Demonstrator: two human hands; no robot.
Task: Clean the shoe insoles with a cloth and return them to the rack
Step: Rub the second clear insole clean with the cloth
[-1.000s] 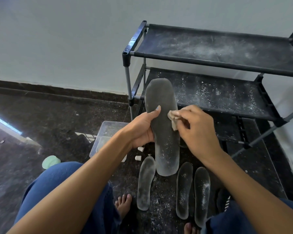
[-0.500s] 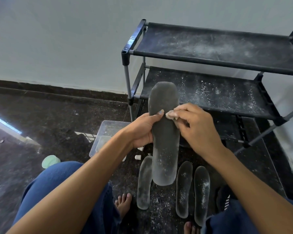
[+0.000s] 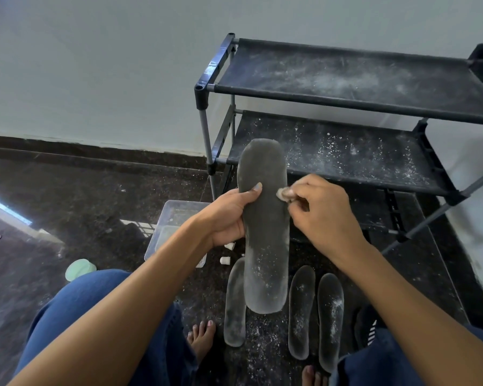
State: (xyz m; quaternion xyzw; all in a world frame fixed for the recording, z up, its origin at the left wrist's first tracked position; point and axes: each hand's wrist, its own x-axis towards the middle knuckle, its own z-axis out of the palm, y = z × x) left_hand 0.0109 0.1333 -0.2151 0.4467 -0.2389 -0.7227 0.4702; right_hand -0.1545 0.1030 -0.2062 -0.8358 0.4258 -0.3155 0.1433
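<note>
While we sit facing the rack [image 3: 346,91], our left hand [image 3: 225,215] grips the held insole [image 3: 265,232] by its left edge, thumb across the front, keeping it upright w/ toe end up, in front of the rack's lower shelf. Our right hand [image 3: 322,215] is pinched shut on a small cloth [image 3: 281,194], pressing it vs. the insole's right side just above mid-length. Upper part of the insole looks darker & cleaner; lower part is speckled w/ white dust. Three more insoles lie on the dark floor [image 3: 81,196] below: the left floor insole [image 3: 234,305] partly behind the held one, the middle floor insole [image 3: 301,310] & the right floor insole [image 3: 330,321] side by side. Both rack shelves are dusty. A clear plastic tub [image 3: 179,215] sits behind our left wrist.
</note>
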